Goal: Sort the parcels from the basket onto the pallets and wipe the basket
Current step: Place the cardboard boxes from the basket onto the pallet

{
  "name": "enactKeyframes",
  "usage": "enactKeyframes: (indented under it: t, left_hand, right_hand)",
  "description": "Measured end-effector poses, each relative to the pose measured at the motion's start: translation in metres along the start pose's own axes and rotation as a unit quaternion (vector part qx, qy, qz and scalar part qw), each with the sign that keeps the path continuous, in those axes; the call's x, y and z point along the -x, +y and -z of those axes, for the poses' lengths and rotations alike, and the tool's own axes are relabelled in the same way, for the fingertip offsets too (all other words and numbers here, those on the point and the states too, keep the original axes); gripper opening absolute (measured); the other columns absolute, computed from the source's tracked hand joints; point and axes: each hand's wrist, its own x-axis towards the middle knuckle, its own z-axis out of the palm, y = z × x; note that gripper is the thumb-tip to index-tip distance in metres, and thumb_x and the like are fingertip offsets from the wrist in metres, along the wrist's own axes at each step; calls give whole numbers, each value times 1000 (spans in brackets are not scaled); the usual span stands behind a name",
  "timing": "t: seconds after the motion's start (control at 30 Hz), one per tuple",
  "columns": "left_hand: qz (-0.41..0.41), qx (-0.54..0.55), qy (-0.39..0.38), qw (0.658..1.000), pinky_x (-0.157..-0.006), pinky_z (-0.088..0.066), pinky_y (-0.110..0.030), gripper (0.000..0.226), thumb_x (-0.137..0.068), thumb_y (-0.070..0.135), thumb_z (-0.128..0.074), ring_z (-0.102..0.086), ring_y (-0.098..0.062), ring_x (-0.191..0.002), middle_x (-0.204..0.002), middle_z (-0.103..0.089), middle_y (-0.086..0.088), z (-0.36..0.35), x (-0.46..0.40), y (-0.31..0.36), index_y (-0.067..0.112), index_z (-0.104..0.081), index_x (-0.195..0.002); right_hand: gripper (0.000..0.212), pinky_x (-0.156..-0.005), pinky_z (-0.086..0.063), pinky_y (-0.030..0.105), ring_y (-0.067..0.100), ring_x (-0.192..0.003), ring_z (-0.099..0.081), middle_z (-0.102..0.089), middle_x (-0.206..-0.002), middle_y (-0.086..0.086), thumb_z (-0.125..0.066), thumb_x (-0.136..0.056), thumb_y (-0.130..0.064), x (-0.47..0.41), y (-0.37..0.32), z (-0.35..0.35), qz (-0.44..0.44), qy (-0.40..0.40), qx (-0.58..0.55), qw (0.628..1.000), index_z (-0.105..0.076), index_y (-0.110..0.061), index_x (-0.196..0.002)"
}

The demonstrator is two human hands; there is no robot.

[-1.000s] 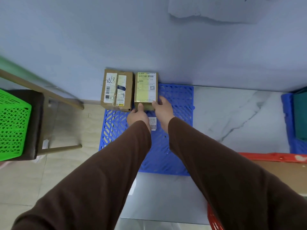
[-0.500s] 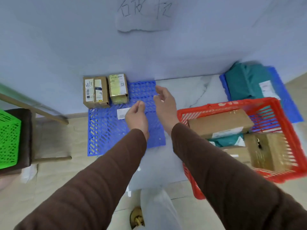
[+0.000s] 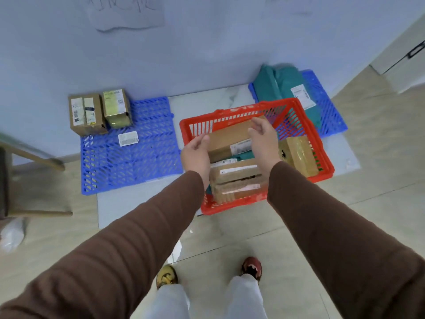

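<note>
A red plastic basket [image 3: 322,157] stands on the floor with several cardboard parcels in it. The top one is a long brown box [image 3: 230,140]. My left hand [image 3: 195,153] and my right hand [image 3: 263,139] hover open on either side of that box, fingers apart, holding nothing. On the left a blue pallet [image 3: 131,162] carries a brown parcel [image 3: 85,113], a yellow-taped parcel [image 3: 116,108] and a loose white label [image 3: 128,138]. A second blue pallet [image 3: 331,111] at the right holds teal bag parcels [image 3: 282,84].
A pale blue wall stands right behind both pallets, with a paper sign [image 3: 126,12] on it. Wooden chair legs [image 3: 34,157] are at the far left. My two feet [image 3: 251,268] stand on beige floor tiles in front of the basket.
My hands let go of the yellow-taped parcel on the left pallet and swung right, over the red basket. My view shifted right and down with them.
</note>
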Motion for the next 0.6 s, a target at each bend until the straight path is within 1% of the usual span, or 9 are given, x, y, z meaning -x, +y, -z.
enactKeyframes:
  t: [0.1, 0.17, 0.27, 0.3, 0.37, 0.43, 0.5, 0.53, 0.6]
  left_hand:
    - [-12, -47, -3, 999, -111, -46, -43, 32, -92, 30, -67, -64, -18, -119, -123, -71, 2, -34, 10, -17, 17, -72, -121]
    - [-15, -89, 5, 996, -106, -47, -29, 33, -95, 26, -65, -63, -15, -118, -123, -68, 4, -50, 20, -23, 14, -68, -126]
    - [3, -123, 24, 992, -67, -48, -4, 43, -97, 23, -64, -61, -15, -116, -133, -63, 0, -58, 23, -40, 9, -59, -138]
    - [14, -126, 33, 991, -55, -45, -2, 47, -98, 22, -63, -62, -14, -111, -135, -61, -1, -59, 22, -46, 9, -54, -142]
    - [25, -138, 54, 989, -47, -42, -1, 54, -98, 19, -63, -61, -4, -93, -132, -56, 1, -58, 24, -54, 7, -45, -148]
    - [27, -142, 60, 988, -55, -47, -4, 56, -96, 23, -65, -61, -2, -91, -132, -56, 5, -53, 25, -57, 11, -46, -147]
    - [41, -145, 51, 987, -81, -57, -20, 58, -85, 37, -70, -67, -15, -108, -131, -65, 3, -46, 18, -65, 18, -56, -139]
    - [55, -155, 49, 985, -94, -56, -30, 60, -82, 41, -69, -66, -19, -114, -129, -67, 2, -41, 15, -70, 20, -58, -137]
    - [93, -167, 43, 981, -104, -51, -41, 64, -81, 45, -69, -63, -23, -117, -130, -65, 1, -35, 4, -78, 24, -55, -139]
  right_hand:
    - [40, -101, -42, 25, 12, -120, -56, -59, -131, 0, -53, -99, -11, -15, 24, 45, -51, -31, -2, 998, -54, -13, -139]
    - [40, -104, -45, 32, 15, -119, -58, -61, -130, -1, -53, -98, -14, -24, 41, 70, -90, -58, -15, 994, -55, -14, -138]
    - [43, -94, -42, 29, 14, -111, -53, -55, -127, -2, -49, -102, -14, -35, 57, 97, -139, -108, -13, 984, -49, -16, -144]
    - [44, -92, -40, 28, 14, -110, -52, -54, -130, 0, -48, -103, -14, -38, 61, 104, -151, -121, -10, 981, -46, -15, -147]
    - [46, -93, -40, 28, 15, -111, -50, -53, -135, 2, -48, -104, -14, -45, 68, 110, -164, -150, 7, 975, -42, -14, -150]
    - [48, -100, -42, 31, 17, -116, -50, -51, -142, 4, -50, -104, -17, -52, 72, 107, -176, -172, 24, 969, -42, -14, -150]
    - [50, -111, -41, 38, 21, -126, -50, -48, -148, 4, -53, -102, -23, -59, 74, 101, -187, -191, 45, 963, -42, -16, -151]
    - [52, -113, -40, 42, 24, -131, -48, -46, -151, 5, -54, -101, -24, -63, 77, 97, -191, -198, 54, 960, -41, -17, -152]
    - [56, -115, -38, 43, 25, -136, -46, -44, -153, 6, -54, -101, -26, -65, 81, 92, -209, -211, 66, 953, -37, -18, -154]
